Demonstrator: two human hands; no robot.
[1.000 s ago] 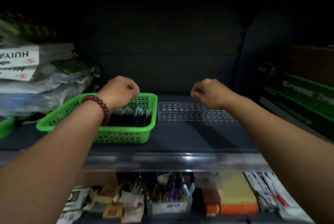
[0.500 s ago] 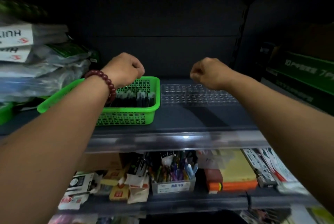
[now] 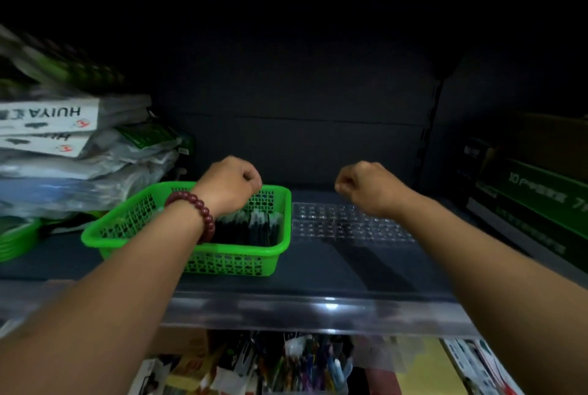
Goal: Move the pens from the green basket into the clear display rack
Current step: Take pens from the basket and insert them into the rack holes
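**Two closed fists over basket and rack, pens in the basket**

The dark shelf (image 3: 366,270) has open surface in the lower middle of the frame, in front of the clear display rack (image 3: 350,226) and to the lower right of the green basket (image 3: 222,262). Its front edge carries a clear plastic strip (image 3: 318,308). At the left of the frame a stack of wrapped packages (image 3: 79,152) closes that side in, near the basket's far left corner. Green boxes (image 3: 534,203) bound the right side, apart from the rack. Basket and rack sit just beside each other with a narrow gap between.

The left hand (image 3: 230,184), with a dark red bead bracelet (image 3: 197,213) at the wrist, is clenched into a fist above the basket's far side and holds nothing. The right hand (image 3: 366,186) is likewise clenched and holds nothing, above the rack's far left part.

The pens (image 3: 254,229) lie in the right half of the basket, packed side by side. They look dark-bodied with paler ends toward the back. Their long axis runs from the bottom of the frame toward the top, roughly parallel to the basket's right wall. Which end is the tip cannot be told. The rack is flat, with rows of small moulded cells.
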